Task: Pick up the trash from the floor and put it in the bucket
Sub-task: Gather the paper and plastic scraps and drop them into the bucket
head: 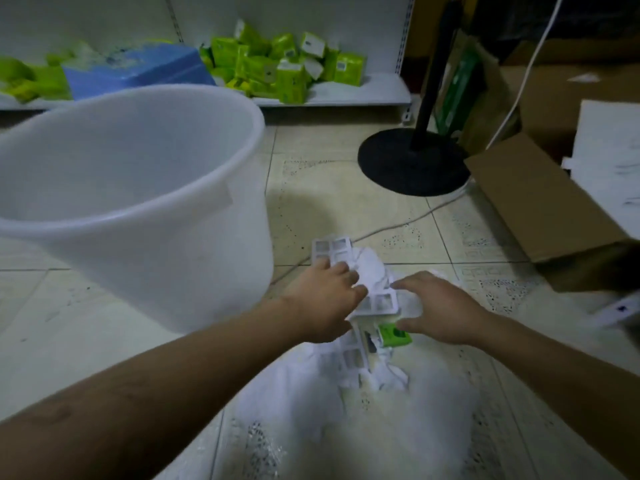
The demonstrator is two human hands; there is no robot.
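Note:
A large white plastic bucket (pixel 145 209) stands on the tiled floor at the left, its inside bare. A heap of trash lies on the floor just right of it: white gridded plastic trays (pixel 332 249), crumpled white paper (pixel 370 265), a small green box (pixel 394 336) and a blurred white bag (pixel 346 410) nearest me. My left hand (pixel 322 303) rests on a tray with its fingers curled over the tray's edge. My right hand (pixel 440 306) is spread, palm down, over the paper and the green box; a firm hold cannot be made out.
A black round stand base (pixel 412 164) with an upright pole sits behind the heap, a pale cable (pixel 398 225) running past it. An open cardboard box (pixel 540 202) lies at the right. A low white shelf (pixel 346 95) at the back carries green packets and a blue pack.

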